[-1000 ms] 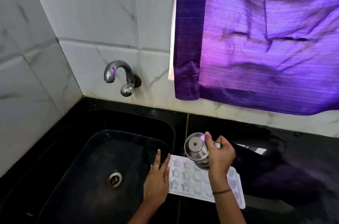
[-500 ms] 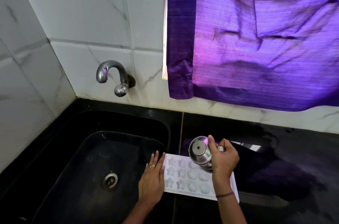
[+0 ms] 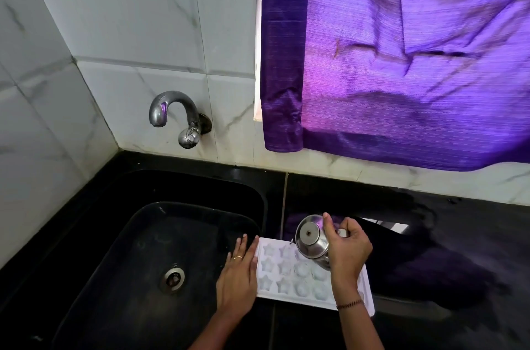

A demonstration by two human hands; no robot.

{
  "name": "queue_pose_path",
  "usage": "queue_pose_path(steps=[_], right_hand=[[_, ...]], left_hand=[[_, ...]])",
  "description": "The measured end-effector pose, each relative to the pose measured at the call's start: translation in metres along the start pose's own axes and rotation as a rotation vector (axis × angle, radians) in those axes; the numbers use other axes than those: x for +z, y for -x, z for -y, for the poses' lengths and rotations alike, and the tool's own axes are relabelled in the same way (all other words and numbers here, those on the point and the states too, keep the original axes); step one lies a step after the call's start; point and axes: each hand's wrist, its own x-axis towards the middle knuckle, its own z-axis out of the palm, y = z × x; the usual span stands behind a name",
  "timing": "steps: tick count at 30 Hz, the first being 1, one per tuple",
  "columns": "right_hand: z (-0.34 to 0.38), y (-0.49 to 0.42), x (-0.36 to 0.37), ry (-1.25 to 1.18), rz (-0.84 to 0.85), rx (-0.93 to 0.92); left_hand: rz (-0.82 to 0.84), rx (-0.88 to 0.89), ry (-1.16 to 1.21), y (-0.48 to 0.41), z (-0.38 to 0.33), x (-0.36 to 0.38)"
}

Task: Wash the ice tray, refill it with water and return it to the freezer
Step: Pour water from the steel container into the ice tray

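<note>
A white ice tray (image 3: 286, 278) with star and round moulds lies on the black counter just right of the sink. My left hand (image 3: 238, 275) rests flat with straight fingers against the tray's left edge. Above the tray's middle my right hand (image 3: 345, 249) grips a small steel vessel (image 3: 311, 237), tipped over so its round base faces the camera. The vessel's mouth is hidden behind it, so any water flow cannot be made out. The wrist covers the tray's right part.
A black sink (image 3: 149, 258) with a metal drain (image 3: 172, 278) lies to the left, under a chrome wall tap (image 3: 175, 117) that is not running. A purple curtain (image 3: 401, 57) hangs behind. The black counter (image 3: 459, 249) stretches to the right, with white tiled walls behind and left.
The view has shifted slightly. The vessel stays tipped over the tray and has moved a little toward the tray's right-middle moulds. My left hand keeps its place at the tray's edge.
</note>
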Motion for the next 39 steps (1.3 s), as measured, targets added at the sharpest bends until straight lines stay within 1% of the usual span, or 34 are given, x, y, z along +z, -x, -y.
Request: queue_pose_path(steps=[6,14,17,21,24,27,30,34,39], right_hand=[[-0.002,0.000,0.003,0.018,0.002,-0.017],[-0.008,-0.004,0.002,0.030,0.005,-0.050],[-0.006,-0.005,0.000,-0.008,-0.017,0.022],[-0.004,-0.010,-0.007,-0.065,-0.052,0.172],[-0.003,-0.014,-0.013,-0.158,-0.082,0.308],[-0.003,-0.018,-0.018,-0.218,-0.110,0.361],[-0.004,-0.021,-0.023,-0.222,-0.118,0.344],[-0.007,-0.020,-0.028,-0.169,-0.100,0.271],[-0.011,-0.019,-0.031,-0.034,-0.085,0.094]], left_hand=[[0.025,-0.016,-0.006,-0.001,0.001,0.001],[0.005,-0.013,0.006,0.000,0.004,0.003],[0.002,-0.017,0.009,0.000,0.003,0.003],[-0.001,-0.018,0.000,0.001,0.002,0.001],[-0.001,-0.013,0.003,0.000,0.002,0.001],[-0.003,-0.011,0.014,0.000,0.002,0.002],[-0.003,-0.005,0.018,0.001,0.002,0.003],[0.008,-0.009,0.002,0.001,0.002,0.002],[0.008,-0.009,0.011,0.000,0.002,0.002]])
